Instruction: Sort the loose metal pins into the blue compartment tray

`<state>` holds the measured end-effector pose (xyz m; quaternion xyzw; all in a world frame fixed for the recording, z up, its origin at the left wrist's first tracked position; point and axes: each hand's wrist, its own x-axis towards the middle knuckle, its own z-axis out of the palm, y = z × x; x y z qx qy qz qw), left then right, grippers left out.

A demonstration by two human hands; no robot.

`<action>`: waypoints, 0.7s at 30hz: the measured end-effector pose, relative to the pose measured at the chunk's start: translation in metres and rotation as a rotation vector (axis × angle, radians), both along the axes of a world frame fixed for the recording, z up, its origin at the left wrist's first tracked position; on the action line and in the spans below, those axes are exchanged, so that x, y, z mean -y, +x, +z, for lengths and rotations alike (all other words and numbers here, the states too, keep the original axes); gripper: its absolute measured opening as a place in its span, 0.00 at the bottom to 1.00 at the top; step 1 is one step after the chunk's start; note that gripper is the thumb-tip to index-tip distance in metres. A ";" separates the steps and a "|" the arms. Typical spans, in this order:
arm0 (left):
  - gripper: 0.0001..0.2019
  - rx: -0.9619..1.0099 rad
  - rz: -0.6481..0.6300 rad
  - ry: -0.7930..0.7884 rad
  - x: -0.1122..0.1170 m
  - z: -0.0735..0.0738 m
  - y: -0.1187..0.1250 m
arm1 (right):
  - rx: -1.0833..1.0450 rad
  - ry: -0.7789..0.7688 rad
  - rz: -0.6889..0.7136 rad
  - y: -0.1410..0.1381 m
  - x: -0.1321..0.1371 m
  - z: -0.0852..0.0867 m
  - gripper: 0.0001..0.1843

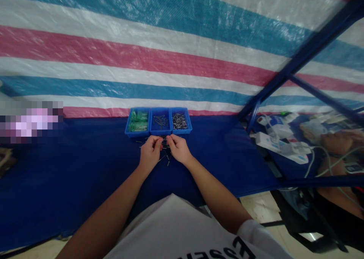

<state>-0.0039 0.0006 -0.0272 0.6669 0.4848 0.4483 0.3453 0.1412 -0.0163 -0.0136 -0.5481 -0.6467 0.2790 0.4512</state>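
Note:
My left hand (150,153) and my right hand (179,148) are close together over the blue table, each with thumb and fingers pinched. Something small and thin seems to lie between the fingertips, too small to name. Around and under the hands lie several thin metal pins (168,161), partly hidden by the fingers. Just beyond stand three joined blue bins. The left bin (127,127) has green, clear pieces (138,122), the middle bin (160,132) has dark metal pins (160,121), and the right bin (182,131) is filled with shiny metal pins (179,121).
A striped plastic sheet (159,58) hangs behind the table (93,160). On the right is a blue metal frame (284,75), with white boxes (281,147) and cables beyond it. Another person's arm (338,145) shows there. A blurred patch covers the far left.

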 end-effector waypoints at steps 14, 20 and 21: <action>0.20 -0.111 0.015 0.006 0.002 0.006 -0.001 | 0.042 0.029 0.079 -0.002 0.002 0.001 0.21; 0.14 0.034 0.008 -0.047 0.001 0.003 0.001 | 0.025 0.013 0.005 -0.001 0.001 0.001 0.21; 0.13 0.069 -0.004 -0.062 0.001 0.002 0.001 | 0.017 0.007 -0.014 -0.001 0.001 0.001 0.21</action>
